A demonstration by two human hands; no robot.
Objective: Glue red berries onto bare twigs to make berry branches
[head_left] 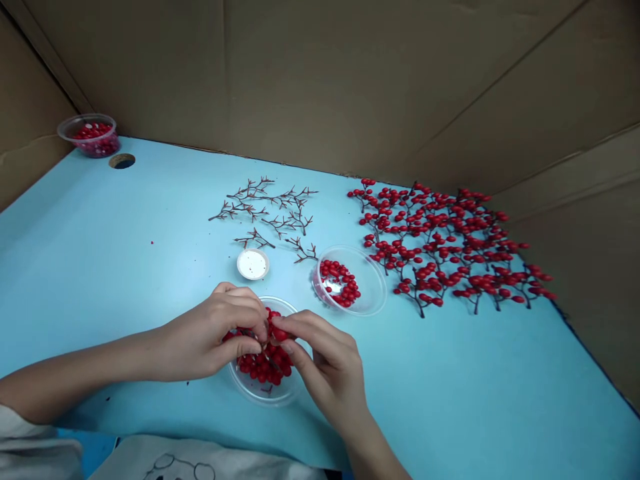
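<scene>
Over a clear round bowl (pixel 273 398) of red berries (pixel 263 367) near the table's front edge, both my hands meet. My left hand (pixel 215 333) pinches a thin branch piece, mostly hidden by the fingers. Between the thumb and forefinger of my right hand (pixel 325 360) is a red berry (pixel 280 331), close beside my left fingertips. Just behind the bowl sits a small round dish of white material (pixel 253 265). A second clear bowl (pixel 373 283), with red berries gathered at its left side, stands behind and right of my right hand.
Several bare twigs (pixel 250 193) lie at the middle back. Many berry-laden branches (pixel 440 240) cover the back right. A tub of red pieces (pixel 95 140) stands in the far left corner by a table hole (pixel 122 161). Cardboard walls (pixel 320 87) enclose the table.
</scene>
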